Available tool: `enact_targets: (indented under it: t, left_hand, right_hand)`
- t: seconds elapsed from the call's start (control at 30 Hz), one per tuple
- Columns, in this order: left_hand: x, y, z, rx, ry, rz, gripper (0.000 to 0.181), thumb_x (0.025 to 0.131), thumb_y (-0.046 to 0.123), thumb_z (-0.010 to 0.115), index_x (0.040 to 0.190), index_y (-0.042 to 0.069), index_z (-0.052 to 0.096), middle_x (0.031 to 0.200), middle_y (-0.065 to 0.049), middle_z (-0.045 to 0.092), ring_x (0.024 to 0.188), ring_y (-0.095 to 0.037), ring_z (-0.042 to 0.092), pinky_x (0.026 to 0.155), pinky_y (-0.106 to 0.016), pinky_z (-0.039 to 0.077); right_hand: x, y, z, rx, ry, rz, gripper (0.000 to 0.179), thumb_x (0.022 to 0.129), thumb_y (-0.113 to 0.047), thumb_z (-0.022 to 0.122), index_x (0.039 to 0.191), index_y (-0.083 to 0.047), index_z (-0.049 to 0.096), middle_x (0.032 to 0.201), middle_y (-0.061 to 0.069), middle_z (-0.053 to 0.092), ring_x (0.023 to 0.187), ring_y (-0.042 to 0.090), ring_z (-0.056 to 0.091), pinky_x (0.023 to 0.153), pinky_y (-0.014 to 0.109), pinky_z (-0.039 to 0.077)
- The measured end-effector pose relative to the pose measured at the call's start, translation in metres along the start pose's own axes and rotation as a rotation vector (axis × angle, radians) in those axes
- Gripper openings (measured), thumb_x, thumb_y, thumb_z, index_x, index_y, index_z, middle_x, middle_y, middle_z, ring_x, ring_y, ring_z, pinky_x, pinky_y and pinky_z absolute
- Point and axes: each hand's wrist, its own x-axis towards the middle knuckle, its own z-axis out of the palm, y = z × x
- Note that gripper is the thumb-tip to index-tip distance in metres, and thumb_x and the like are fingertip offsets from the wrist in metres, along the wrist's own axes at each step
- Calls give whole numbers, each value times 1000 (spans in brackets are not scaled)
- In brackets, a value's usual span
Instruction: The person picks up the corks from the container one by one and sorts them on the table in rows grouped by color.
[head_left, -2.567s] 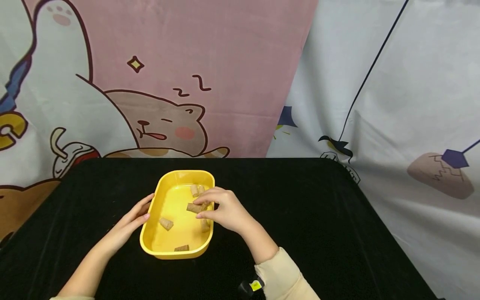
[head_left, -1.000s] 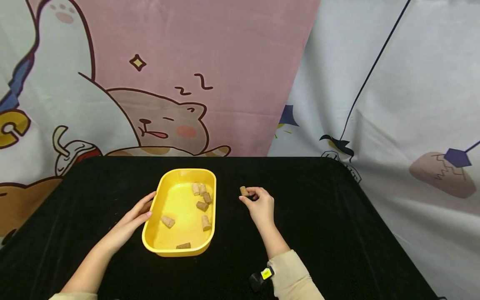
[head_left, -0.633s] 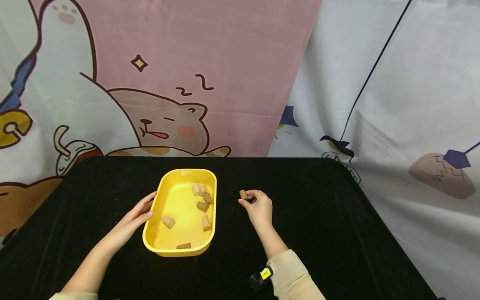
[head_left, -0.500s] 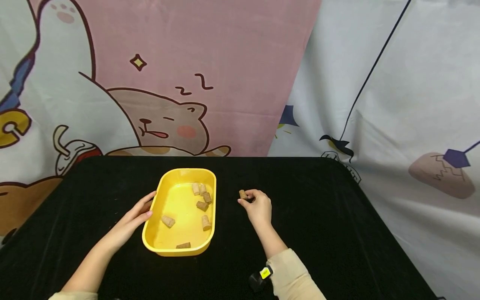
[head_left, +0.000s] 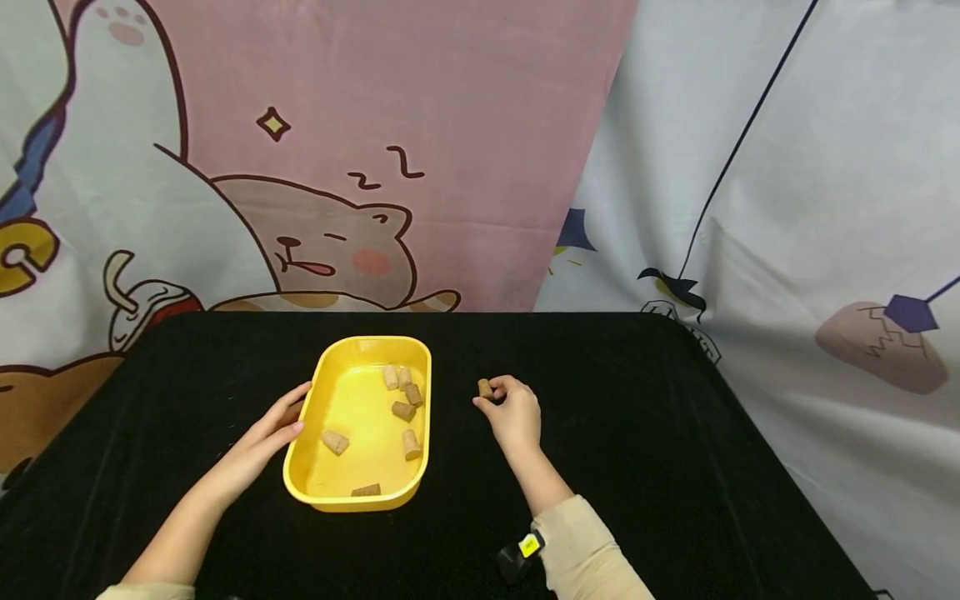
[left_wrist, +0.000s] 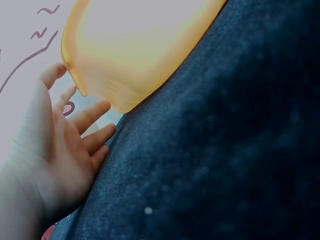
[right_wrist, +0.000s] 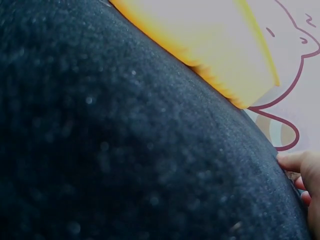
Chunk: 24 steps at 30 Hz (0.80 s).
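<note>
A yellow tray (head_left: 300,467) stands on the black table, with several corks in it; one cork (head_left: 335,442) lies apart near its left wall. My left hand (head_left: 262,437) touches the tray's left side with its fingers extended, and in the left wrist view the fingertips meet the yellow wall (left_wrist: 100,80). To the right of the tray, my right hand (head_left: 516,417) pinches a cork (head_left: 485,388) between thumb and fingers, low over the cloth. In the right wrist view only part of the right hand (right_wrist: 305,172) shows at the edge, and its cork is mostly hidden.
Black cloth (head_left: 637,467) covers the table around the tray. A printed curtain (head_left: 480,150) hangs behind the table's far edge. On the right wrist sits a black device (head_left: 517,557) with a yellow label.
My right hand has taken a cork from inside the tray and carried it right, out over the cloth; in the last half second it shifts only slightly. My left hand stays at the tray.
</note>
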Motion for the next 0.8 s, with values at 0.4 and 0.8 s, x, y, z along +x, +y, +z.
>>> enact_targets:
  t: [0.4, 0.8]
  left_hand:
    - [-1, -2, 1, -17, -6, -3, 56, 104, 21, 36, 153, 10, 12, 149, -33, 23, 129, -51, 31, 96, -66, 33]
    - [0, -1, -1, -13, -4, 13, 55, 104, 21, 36, 153, 9, 13, 149, -33, 24, 130, -49, 31, 96, -65, 33]
  right_hand:
    - [-2, -2, -6, 18, -24, 16, 34, 72, -23, 85, 98, -9, 68, 80, 0, 61, 71, 17, 54, 66, 35, 45]
    - [-2, -25, -23, 186, 25, -124, 28, 75, -16, 83, 96, -4, 70, 84, 8, 63, 76, 21, 58, 69, 35, 48]
